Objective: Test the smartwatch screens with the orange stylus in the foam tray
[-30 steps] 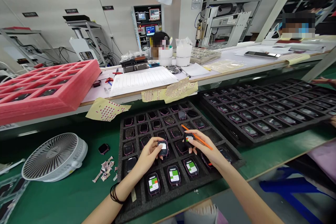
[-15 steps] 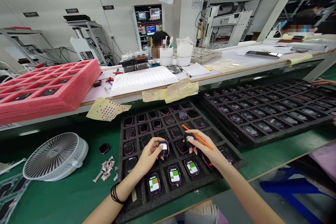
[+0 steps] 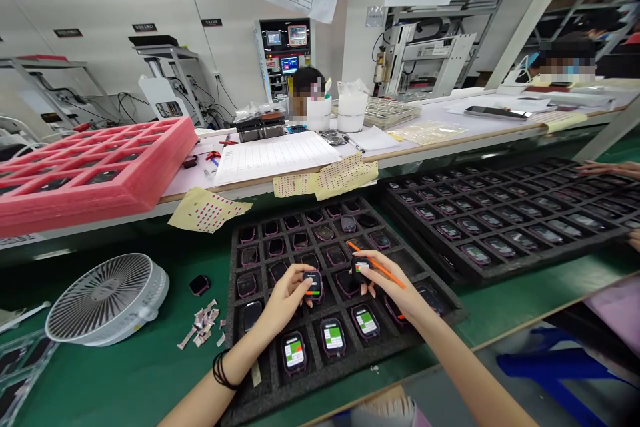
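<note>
Left hand [image 3: 284,297] is found closed in a pinch on a smartwatch [image 3: 313,285], the fingertips bearing on the case edges above a cell of the black foam tray [image 3: 310,380]; whether the watch is lifted clear of its cell cannot be told. Right hand [image 3: 395,287] is likewise closed on a second smartwatch [image 3: 361,269], and an orange stylus [image 3: 383,268] is held along the same fingers, its tip pointing far and left. Edge contact is judged sound, since the lit screens are left uncovered; the stylus tip is best kept off neighbouring units. Both watches are held over the middle of the tray. Its square cells are cut in coarse, open-pored foam, and further watches with pink-purple bezels are seated there, the near row showing green, red and white screens. A second loaded foam tray [image 3: 505,220] lies to the right on the green mat [image 3: 150,373]. To the left, a white desk fan [image 3: 105,298], a loose watch [image 3: 199,285] and torn paper scraps [image 3: 199,327] are placed. On the far worktop [image 3: 180,190], a pink foam tray [image 3: 165,140] and a ruled log sheet [image 3: 275,159] are laid.
</note>
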